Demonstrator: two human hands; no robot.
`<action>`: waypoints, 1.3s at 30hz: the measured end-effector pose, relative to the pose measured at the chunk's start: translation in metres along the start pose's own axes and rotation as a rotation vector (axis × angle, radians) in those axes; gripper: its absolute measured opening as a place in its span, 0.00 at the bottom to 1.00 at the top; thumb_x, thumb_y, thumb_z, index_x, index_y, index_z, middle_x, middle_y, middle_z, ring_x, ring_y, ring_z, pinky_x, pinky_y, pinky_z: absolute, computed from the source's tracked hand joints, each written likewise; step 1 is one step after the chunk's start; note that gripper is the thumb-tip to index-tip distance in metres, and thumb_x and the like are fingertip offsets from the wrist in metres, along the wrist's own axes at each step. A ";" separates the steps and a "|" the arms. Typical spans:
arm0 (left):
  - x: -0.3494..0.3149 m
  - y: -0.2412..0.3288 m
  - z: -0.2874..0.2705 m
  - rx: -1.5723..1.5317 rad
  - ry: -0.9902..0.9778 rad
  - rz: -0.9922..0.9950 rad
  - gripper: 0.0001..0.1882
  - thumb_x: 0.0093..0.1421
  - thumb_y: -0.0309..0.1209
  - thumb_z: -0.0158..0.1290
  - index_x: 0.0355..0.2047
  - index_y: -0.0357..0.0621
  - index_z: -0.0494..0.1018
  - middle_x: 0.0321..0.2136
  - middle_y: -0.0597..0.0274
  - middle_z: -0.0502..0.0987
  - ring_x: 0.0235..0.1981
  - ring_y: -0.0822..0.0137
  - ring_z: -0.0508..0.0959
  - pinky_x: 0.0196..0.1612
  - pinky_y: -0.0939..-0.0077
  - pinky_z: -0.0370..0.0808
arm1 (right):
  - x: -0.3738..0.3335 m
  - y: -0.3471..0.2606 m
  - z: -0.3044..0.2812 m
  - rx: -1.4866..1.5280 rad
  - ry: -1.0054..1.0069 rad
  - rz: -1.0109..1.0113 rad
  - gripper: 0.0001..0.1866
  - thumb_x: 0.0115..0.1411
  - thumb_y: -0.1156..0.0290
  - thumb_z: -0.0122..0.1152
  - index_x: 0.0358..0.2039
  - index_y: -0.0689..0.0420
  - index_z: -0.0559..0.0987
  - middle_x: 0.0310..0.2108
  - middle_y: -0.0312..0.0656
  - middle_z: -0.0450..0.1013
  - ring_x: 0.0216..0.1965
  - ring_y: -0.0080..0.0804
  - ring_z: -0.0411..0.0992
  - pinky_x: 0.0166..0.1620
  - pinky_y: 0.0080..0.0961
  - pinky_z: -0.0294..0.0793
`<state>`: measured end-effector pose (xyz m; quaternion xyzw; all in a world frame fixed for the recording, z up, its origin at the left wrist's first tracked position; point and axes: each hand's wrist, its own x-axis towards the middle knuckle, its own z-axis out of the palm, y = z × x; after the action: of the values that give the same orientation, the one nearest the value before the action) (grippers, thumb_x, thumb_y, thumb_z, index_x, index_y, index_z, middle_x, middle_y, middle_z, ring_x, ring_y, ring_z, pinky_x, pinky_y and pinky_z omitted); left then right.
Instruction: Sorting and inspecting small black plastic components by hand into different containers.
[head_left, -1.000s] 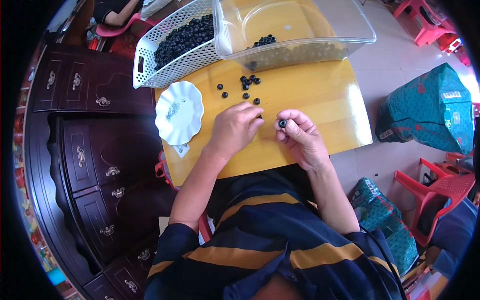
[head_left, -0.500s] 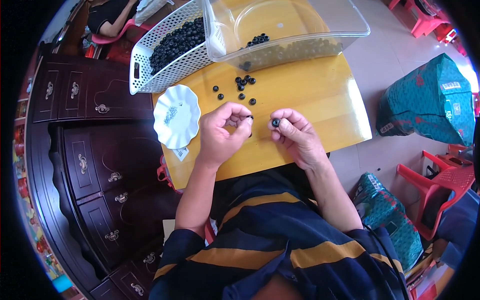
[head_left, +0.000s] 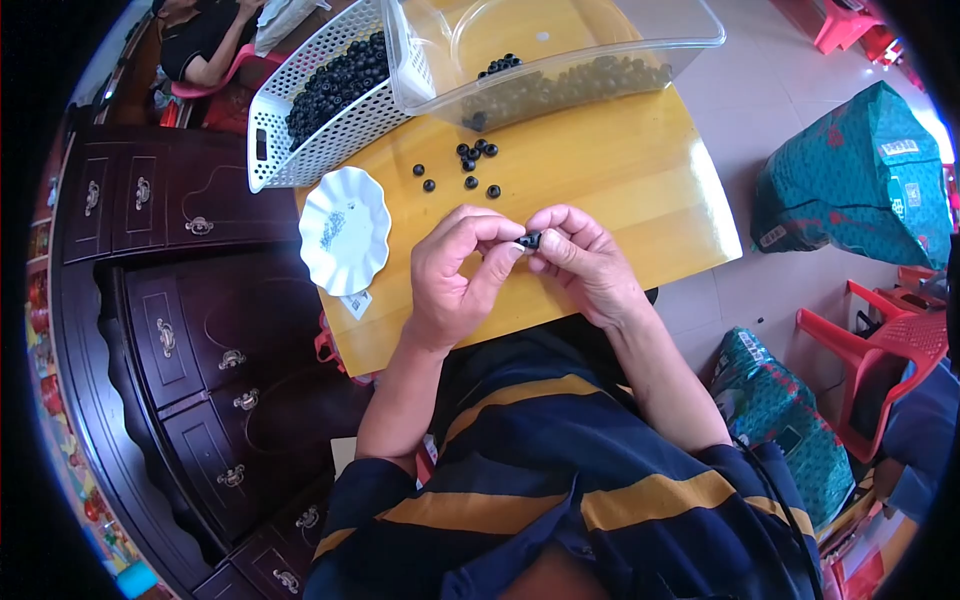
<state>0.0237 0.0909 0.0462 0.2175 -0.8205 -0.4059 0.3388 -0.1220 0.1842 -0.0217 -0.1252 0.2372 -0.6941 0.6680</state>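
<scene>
My left hand [head_left: 447, 275] and my right hand [head_left: 592, 262] meet above the near part of the yellow table. Between their fingertips is a small black round part [head_left: 531, 240], pinched by the right thumb and fingers. My left thumb and forefinger close on a small dark piece pressed against it, mostly hidden by the fingertips. Several loose black round parts [head_left: 470, 165] with hollow centres lie on the table beyond my hands. A white scalloped dish [head_left: 318, 262] holding a scatter of tiny grey pieces stands left of my left hand.
A white perforated basket [head_left: 330, 148] full of black parts stands at the far left of the table [head_left: 640, 200]. Beside it is a clear plastic bin [head_left: 600, 62] with more parts. A dark wooden cabinet [head_left: 190, 270] borders the left; teal bags [head_left: 850, 190] stand on the right.
My hands were apart, each pinching a small black piece. They have come together, so the two pieces now meet between the fingertips. The view has shifted slightly.
</scene>
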 end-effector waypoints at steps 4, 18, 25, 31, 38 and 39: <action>-0.001 -0.003 0.003 0.029 -0.010 0.009 0.07 0.58 0.18 0.60 0.36 0.36 0.76 0.30 0.60 0.77 0.27 0.71 0.76 0.32 0.79 0.74 | 0.000 0.002 -0.003 -0.002 0.003 -0.002 0.09 0.65 0.73 0.62 0.45 0.59 0.77 0.40 0.34 0.75 0.39 0.20 0.74 0.46 0.20 0.76; -0.009 -0.006 0.005 0.086 0.026 -0.008 0.06 0.60 0.23 0.60 0.35 0.35 0.75 0.29 0.59 0.76 0.29 0.69 0.75 0.34 0.80 0.72 | 0.002 0.006 -0.004 -0.071 0.058 -0.051 0.09 0.62 0.74 0.66 0.42 0.58 0.79 0.37 0.37 0.78 0.37 0.21 0.76 0.44 0.20 0.77; -0.014 -0.006 0.000 0.066 0.004 -0.004 0.07 0.57 0.23 0.63 0.34 0.36 0.75 0.29 0.59 0.76 0.30 0.69 0.75 0.35 0.80 0.72 | 0.001 0.006 -0.002 -0.113 0.059 -0.063 0.08 0.62 0.74 0.66 0.41 0.59 0.80 0.36 0.36 0.79 0.38 0.21 0.75 0.45 0.20 0.76; -0.013 -0.005 -0.019 -0.371 -0.216 -0.264 0.14 0.53 0.25 0.67 0.40 0.37 0.78 0.30 0.64 0.75 0.31 0.74 0.75 0.36 0.82 0.72 | -0.001 -0.005 0.002 -0.165 -0.125 0.033 0.17 0.59 0.72 0.70 0.45 0.58 0.74 0.34 0.33 0.78 0.37 0.20 0.76 0.45 0.20 0.75; -0.019 -0.010 -0.026 -0.371 -0.347 -0.196 0.16 0.53 0.26 0.67 0.43 0.39 0.81 0.29 0.65 0.75 0.29 0.74 0.74 0.33 0.82 0.71 | -0.002 0.001 0.002 -0.127 -0.169 0.091 0.19 0.55 0.74 0.73 0.39 0.54 0.70 0.32 0.32 0.77 0.35 0.19 0.75 0.43 0.17 0.74; -0.021 -0.011 -0.025 -0.391 -0.319 -0.174 0.15 0.54 0.25 0.67 0.43 0.38 0.81 0.29 0.64 0.75 0.29 0.74 0.74 0.33 0.82 0.71 | -0.002 0.002 0.003 -0.132 -0.170 0.083 0.19 0.55 0.74 0.74 0.39 0.53 0.70 0.32 0.32 0.77 0.35 0.18 0.75 0.42 0.17 0.74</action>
<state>0.0569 0.0852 0.0402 0.1507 -0.7477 -0.6135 0.2046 -0.1185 0.1861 -0.0203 -0.2171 0.2299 -0.6357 0.7042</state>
